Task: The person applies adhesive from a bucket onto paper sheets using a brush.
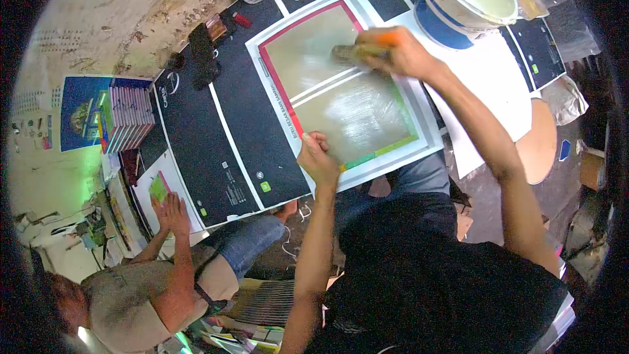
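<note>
Black-and-white worktop under everything. Beyond my left grip, off to the left, a co-worker has both hands flat on a white sheet, at a small green piece. Big white paper right of my right grip. Bordered sheet between and beneath my grips: two glossy grey panels, white line between, red and green edging. White-and-blue bucket, pale stuff inside, beyond my right grip to the right. Book stack far left of my left grip. My right grip is closed round a brush, blurred, over the upper panel. My left grip, fingers curled, touches the bordered sheet's red edge; pinching or just pressing, can't tell. Red lighter-like item beyond it.
</note>
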A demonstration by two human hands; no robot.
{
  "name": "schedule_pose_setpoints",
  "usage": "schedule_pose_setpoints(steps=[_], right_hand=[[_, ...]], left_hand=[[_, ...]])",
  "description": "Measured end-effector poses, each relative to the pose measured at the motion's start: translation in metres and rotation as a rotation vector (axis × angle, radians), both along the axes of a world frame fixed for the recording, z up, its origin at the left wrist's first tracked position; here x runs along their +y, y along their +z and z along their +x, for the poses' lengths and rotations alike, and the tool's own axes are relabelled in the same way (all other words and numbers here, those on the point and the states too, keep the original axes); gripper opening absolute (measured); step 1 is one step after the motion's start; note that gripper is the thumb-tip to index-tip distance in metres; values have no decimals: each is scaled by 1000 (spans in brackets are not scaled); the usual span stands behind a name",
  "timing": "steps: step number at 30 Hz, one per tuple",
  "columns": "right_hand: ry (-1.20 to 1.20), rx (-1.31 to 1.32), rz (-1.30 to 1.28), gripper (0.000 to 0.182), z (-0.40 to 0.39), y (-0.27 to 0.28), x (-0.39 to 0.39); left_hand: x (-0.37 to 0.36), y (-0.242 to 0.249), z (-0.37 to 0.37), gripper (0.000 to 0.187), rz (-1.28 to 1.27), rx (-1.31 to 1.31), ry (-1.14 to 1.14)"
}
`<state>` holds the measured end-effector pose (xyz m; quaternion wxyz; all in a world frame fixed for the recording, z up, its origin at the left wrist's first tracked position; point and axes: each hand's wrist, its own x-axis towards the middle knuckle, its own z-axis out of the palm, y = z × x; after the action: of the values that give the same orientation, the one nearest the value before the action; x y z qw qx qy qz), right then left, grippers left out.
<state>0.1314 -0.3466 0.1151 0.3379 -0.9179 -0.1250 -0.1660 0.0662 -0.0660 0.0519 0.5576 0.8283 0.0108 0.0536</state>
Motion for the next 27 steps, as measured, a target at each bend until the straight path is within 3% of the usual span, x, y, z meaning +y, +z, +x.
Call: schedule_pose_setpoints(steps=[1,3,5,7,9,11,12,13,15,17,18,19,20,22,23,24,27], right_hand=[[7,72,-155,20,26,-17,-15],[-206,107,-245,24,62,-8,-32],[-172,-137,-301,29,70,24,-25],[15,-102,64,20,67,37,-11],[282,32,-118,25,75,36,-10],[17,220,-311,28,123,-22,-44],[2,86,-375,31,115,10,-31],[-157,113,-398,31,117,21,-17],[12,4,-396,32,122,32,-8],[368,-79,-168,24,119,46,28],[618,117,-170,29,123,59,45],[589,270,-230,23,132,51,61],[414,116,-301,24,146,35,79],[390,332,-480,28,193,40,112],[330,0,-379,30,212,22,118],[354,132,-522,32,221,48,130],[278,-175,-445,10,240,51,120]], left_hand=[[0,0,1,52,-10,-20,-11],[-2,-1,0,51,-39,-52,-17],[-1,1,-1,45,-15,-21,-29],[1,1,0,41,3,-6,-60],[-1,5,3,37,9,-79,-111],[1,5,3,34,14,-126,-152],[3,4,3,32,15,-143,-168],[4,2,5,31,14,-167,-183],[5,1,4,27,23,-108,-165],[5,4,4,25,-11,-69,-157],[5,7,4,23,-44,-62,-163],[5,8,5,22,-74,-56,-171],[5,4,5,22,-84,-70,-172],[6,-7,4,22,-99,-97,-173],[7,-8,4,23,-91,-107,-178],[7,-8,3,24,-87,-118,-184],[12,-5,3,30,-93,-23,-121]])
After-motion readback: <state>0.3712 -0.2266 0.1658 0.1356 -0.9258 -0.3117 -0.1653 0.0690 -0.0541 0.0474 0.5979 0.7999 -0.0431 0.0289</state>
